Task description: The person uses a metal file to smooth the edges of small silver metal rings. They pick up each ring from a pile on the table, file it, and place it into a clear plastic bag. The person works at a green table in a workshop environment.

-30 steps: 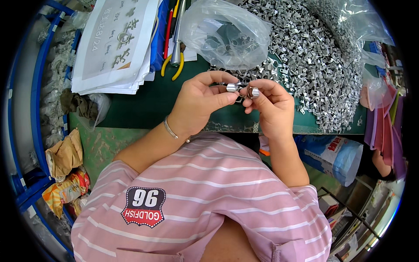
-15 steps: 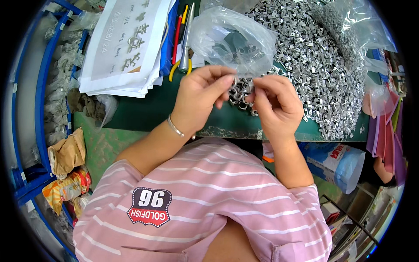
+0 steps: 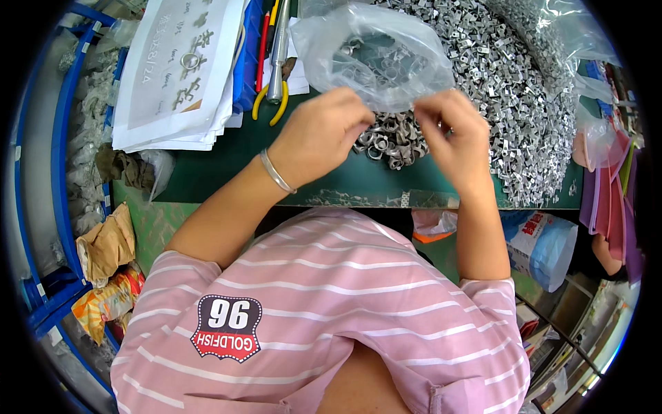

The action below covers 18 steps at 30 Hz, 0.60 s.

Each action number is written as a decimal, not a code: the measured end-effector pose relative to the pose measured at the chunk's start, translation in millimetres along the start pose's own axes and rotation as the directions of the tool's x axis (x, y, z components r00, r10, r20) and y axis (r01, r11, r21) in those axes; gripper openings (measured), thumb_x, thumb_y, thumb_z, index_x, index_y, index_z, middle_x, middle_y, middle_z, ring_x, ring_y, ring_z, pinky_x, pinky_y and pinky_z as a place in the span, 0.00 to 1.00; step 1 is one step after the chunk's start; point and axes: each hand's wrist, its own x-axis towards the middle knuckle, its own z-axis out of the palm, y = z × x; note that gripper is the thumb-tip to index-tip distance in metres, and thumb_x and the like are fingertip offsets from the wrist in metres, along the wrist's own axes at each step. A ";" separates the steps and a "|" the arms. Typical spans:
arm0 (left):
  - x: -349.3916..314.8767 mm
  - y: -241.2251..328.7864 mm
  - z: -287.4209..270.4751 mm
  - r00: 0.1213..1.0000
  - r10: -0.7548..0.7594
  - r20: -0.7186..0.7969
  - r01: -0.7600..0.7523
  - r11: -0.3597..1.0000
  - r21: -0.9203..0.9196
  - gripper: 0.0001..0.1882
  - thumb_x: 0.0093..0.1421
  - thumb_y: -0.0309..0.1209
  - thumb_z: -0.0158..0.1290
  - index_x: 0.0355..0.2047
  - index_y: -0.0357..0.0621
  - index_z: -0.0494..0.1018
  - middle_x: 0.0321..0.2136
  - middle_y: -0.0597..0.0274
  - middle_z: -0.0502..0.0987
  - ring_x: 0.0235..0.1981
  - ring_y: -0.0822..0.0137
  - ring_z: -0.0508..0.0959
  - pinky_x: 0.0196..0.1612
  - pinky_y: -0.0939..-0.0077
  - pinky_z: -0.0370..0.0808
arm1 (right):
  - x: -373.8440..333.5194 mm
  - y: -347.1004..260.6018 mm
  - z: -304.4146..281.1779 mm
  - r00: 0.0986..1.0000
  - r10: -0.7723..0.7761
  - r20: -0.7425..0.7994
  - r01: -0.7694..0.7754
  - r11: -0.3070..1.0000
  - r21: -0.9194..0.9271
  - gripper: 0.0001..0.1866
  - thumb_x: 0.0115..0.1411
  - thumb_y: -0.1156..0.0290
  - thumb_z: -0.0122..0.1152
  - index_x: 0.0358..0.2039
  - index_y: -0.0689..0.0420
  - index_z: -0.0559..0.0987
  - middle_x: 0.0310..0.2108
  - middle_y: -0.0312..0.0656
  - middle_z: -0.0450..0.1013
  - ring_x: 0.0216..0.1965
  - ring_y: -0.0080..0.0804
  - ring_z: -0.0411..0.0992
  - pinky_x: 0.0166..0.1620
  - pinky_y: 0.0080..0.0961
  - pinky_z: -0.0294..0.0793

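Observation:
My left hand [image 3: 323, 132], with a silver bangle at the wrist, is closed at the left side of a small pile of metal rings [image 3: 393, 138]. Its fingertips are bunched, and whatever they hold is hidden. My right hand [image 3: 456, 138] hovers at the right of that pile, thumb and fingertips drawn together near the rim of a clear plastic bag [image 3: 324, 69]. Motion blurs these fingertips, so I cannot see what is in them. More rings show inside the bag, which lies open just beyond the pile.
A large heap of small metal pieces [image 3: 524, 138] covers the right of the green table [image 3: 227, 172]. At left lie printed sheets [image 3: 165, 90], yellow-handled pliers [image 3: 278, 114], a tapered metal rod [image 3: 277, 62] and a red pencil [image 3: 263, 52]. Blue shelving [image 3: 65, 172] stands further left.
My hands have moved apart, the right one shifting rightward and the left slightly away from the middle. The ring pile between them shows more. The whole view has shifted a little.

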 end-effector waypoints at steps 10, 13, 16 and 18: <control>-14.8 -12.9 27.9 0.998 -0.012 0.064 0.003 0.989 0.145 0.11 0.43 0.19 0.57 0.30 0.37 0.73 0.29 0.57 0.69 0.32 0.58 0.72 0.35 0.69 0.70 | -44.1 -4.2 14.0 0.980 0.105 0.171 -0.095 0.993 -0.064 0.16 0.40 0.80 0.64 0.33 0.59 0.75 0.29 0.43 0.67 0.32 0.42 0.68 0.35 0.32 0.68; -14.3 -6.1 28.4 0.999 -0.039 0.004 0.039 0.998 0.045 0.09 0.43 0.21 0.58 0.27 0.37 0.73 0.29 0.57 0.68 0.32 0.58 0.72 0.34 0.69 0.69 | -45.1 -3.2 15.9 0.983 0.114 0.147 -0.109 0.993 -0.044 0.19 0.39 0.81 0.64 0.35 0.58 0.74 0.28 0.42 0.67 0.31 0.41 0.68 0.35 0.32 0.68; -13.3 -1.3 29.0 0.995 -0.097 0.030 0.093 0.989 0.111 0.09 0.43 0.24 0.59 0.26 0.37 0.73 0.30 0.57 0.69 0.31 0.58 0.72 0.34 0.70 0.69 | -47.4 -4.2 17.1 0.983 0.134 0.126 -0.133 0.991 -0.020 0.23 0.38 0.82 0.64 0.39 0.57 0.73 0.27 0.42 0.67 0.30 0.40 0.68 0.34 0.31 0.68; -12.5 -1.7 33.3 0.998 -0.064 0.007 0.063 0.988 0.139 0.09 0.43 0.24 0.59 0.26 0.37 0.72 0.30 0.57 0.69 0.31 0.58 0.72 0.34 0.70 0.69 | -48.5 -5.6 17.5 0.986 0.134 0.098 -0.136 0.991 0.006 0.25 0.39 0.82 0.64 0.41 0.57 0.72 0.26 0.42 0.67 0.29 0.38 0.68 0.33 0.29 0.68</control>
